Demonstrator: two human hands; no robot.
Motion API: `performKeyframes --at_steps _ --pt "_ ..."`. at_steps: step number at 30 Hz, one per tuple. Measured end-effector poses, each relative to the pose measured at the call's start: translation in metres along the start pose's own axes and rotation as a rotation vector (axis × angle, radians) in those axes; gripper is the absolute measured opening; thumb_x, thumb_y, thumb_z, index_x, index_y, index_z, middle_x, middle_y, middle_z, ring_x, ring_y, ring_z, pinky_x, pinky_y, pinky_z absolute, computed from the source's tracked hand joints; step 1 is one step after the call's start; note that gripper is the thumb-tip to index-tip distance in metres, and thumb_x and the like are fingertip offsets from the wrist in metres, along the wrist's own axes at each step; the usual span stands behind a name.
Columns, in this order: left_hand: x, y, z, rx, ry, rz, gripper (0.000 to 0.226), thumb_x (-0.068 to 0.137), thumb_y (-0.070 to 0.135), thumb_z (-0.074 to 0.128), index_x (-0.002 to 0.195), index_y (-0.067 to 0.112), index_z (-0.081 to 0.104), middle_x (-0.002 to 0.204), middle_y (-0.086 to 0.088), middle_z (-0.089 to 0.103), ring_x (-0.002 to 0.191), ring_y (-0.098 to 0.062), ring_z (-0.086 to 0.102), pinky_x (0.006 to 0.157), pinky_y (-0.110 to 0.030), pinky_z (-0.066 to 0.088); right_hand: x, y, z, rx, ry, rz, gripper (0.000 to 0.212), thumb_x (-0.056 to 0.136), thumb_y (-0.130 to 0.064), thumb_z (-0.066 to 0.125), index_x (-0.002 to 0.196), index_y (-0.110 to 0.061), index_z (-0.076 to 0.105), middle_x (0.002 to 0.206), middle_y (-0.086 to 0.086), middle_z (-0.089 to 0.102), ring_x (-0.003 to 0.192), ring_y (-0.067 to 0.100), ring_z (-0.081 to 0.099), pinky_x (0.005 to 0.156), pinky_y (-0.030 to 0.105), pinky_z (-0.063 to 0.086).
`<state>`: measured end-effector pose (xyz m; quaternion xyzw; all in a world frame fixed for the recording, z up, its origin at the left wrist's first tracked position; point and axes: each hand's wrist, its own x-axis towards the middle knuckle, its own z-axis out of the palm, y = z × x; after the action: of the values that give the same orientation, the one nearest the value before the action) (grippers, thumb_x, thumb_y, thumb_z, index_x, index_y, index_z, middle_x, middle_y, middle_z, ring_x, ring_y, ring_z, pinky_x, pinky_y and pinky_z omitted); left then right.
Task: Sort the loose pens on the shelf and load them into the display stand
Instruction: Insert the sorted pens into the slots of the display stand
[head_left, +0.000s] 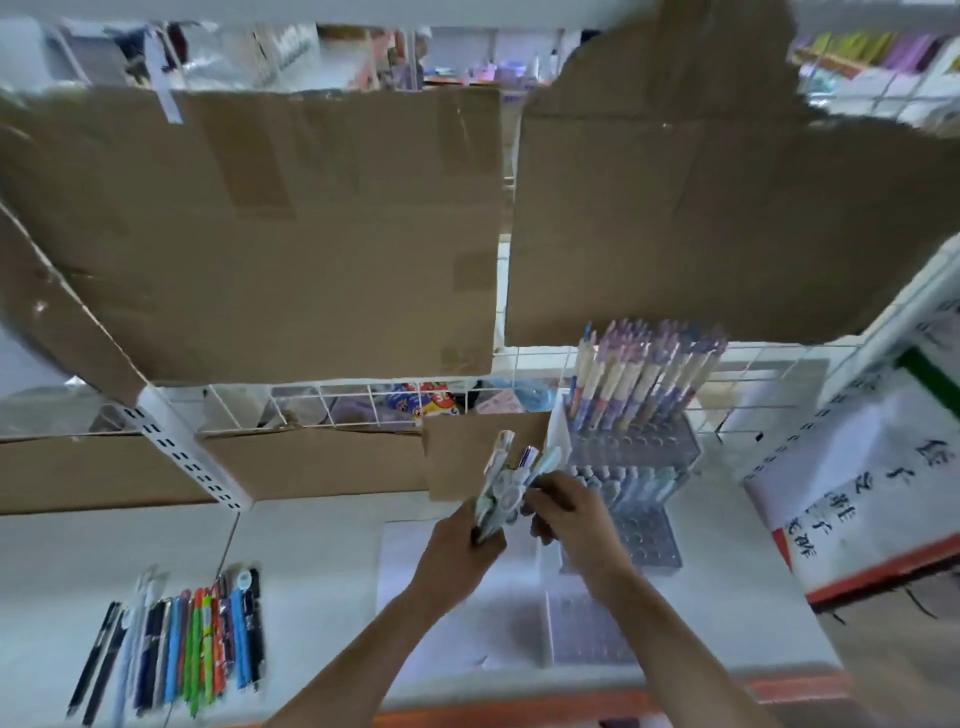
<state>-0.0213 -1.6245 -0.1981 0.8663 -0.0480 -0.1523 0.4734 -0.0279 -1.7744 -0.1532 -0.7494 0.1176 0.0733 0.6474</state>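
Left hand: the left hand (460, 545) grips a bunch of pens (497, 493) near their lower ends, fingers curled round them; the pens fan upward above the fist.
Right hand: the right hand (569, 512) has curled fingers touching the bunch from the right, at its middle; whether it pinches one pen is too blurred to tell.
Stand: a clear tiered stand (631, 457) sits just right of the hands, its back rows filled with upright pens.
Shelf: a row of loose pens (182, 639) lies well left on the white shelf (322, 597).
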Motion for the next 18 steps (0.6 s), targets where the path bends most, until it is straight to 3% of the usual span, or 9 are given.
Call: performKeyframes --at_steps 5,11,18 --pt "0.002 0.018 0.01 0.063 0.039 0.075 0.01 0.087 0.016 0.057 0.093 0.019 0.049 0.063 0.01 0.051 0.05 -0.004 0.044 0.049 -0.019 0.032 -0.01 -0.008 -0.02 0.086 0.024 -0.005 0.02 0.093 -0.007 0.056 0.073 -0.007 0.057 0.057 0.001 0.057 0.044 0.008 0.047 0.047 0.02 0.04" --pt "-0.005 0.029 0.028 0.106 0.129 0.111 0.013 0.09 0.018 0.057 0.099 0.011 0.05 0.066 0.007 0.053 0.048 -0.004 0.045 0.044 -0.015 0.031 -0.016 -0.006 -0.032 0.038 0.06 0.006 0.023 0.091 -0.014 0.061 0.07 -0.007 0.056 0.056 0.004 0.059 0.047 0.013 0.053 0.049 0.024 0.045" --pt "0.0 0.039 0.038 0.123 0.157 0.096 0.017 0.088 0.02 0.059 0.102 0.014 0.052 0.073 0.003 0.059 0.053 -0.004 0.048 0.045 -0.014 0.033 -0.023 -0.012 -0.05 -0.045 0.1 -0.092 0.019 0.091 -0.012 0.059 0.076 -0.001 0.062 0.058 0.006 0.066 0.049 0.019 0.061 0.053 0.029 0.054"
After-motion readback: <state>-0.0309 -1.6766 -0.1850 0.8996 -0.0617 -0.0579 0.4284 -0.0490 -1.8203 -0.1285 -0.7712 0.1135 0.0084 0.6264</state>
